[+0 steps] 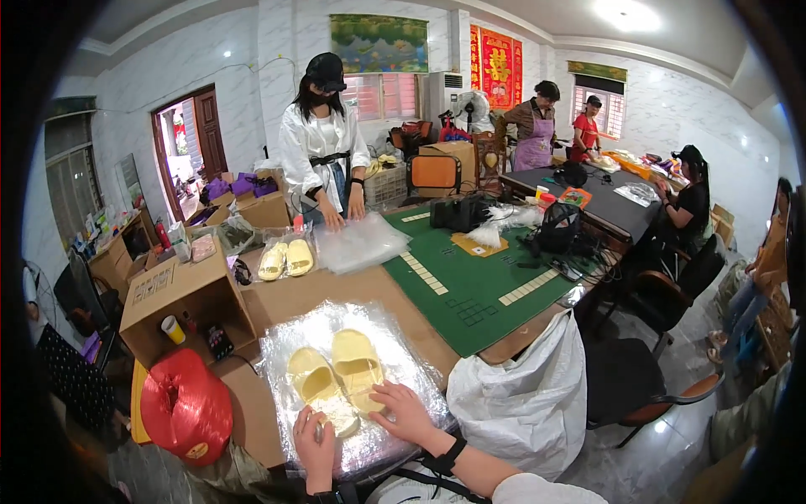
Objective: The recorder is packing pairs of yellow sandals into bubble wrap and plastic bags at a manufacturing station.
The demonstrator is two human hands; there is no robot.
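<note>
Head view: a person works at a brown surface (336,290) in a busy packing room.
Left hand (315,438): rests on the near end of the left yellow slipper (315,382), fingers curled over its heel; whether the grip closes round the slipper cannot be told.
Right hand (405,412): lies flat, fingers spread wide, holding nothing, its fingertips touching the near end of the right yellow slipper (357,363).
Slippers: the pair lies side by side, toes pointing away from the person, on a crinkled clear plastic bag (395,336) spread over the near edge of the surface.
Left of the bag: a red cap (186,407) worn by a person sitting close by, and an open cardboard box (180,290) behind it.
Right of the bag: a white sack (525,395) stands against the surface's edge.
Across the surface: a person in a white shirt (323,143) presses both hands on a stack of plastic bags (361,242), a second pair of yellow slippers (285,259) just beside it.
Further right: a green mat (470,286) covers the surface, with black bags at its far end.
</note>
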